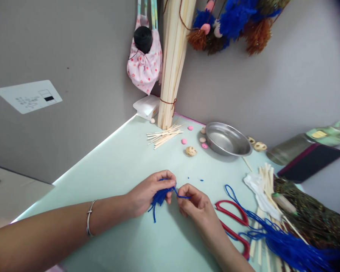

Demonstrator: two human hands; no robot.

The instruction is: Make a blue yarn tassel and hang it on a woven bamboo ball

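Note:
My left hand is closed around a small bundle of blue yarn low over the pale green table. My right hand pinches a blue strand that runs out from that bundle. The two hands are almost touching. A silver bracelet sits on my left wrist. Red-handled scissors lie just right of my right hand, and a loose mass of blue yarn spreads beyond them.
A steel bowl stands at the back with pink and wooden beads around it. Thin wooden sticks lie by an upright stick bundle. Peacock feathers, a pink bag and hanging tassels are near.

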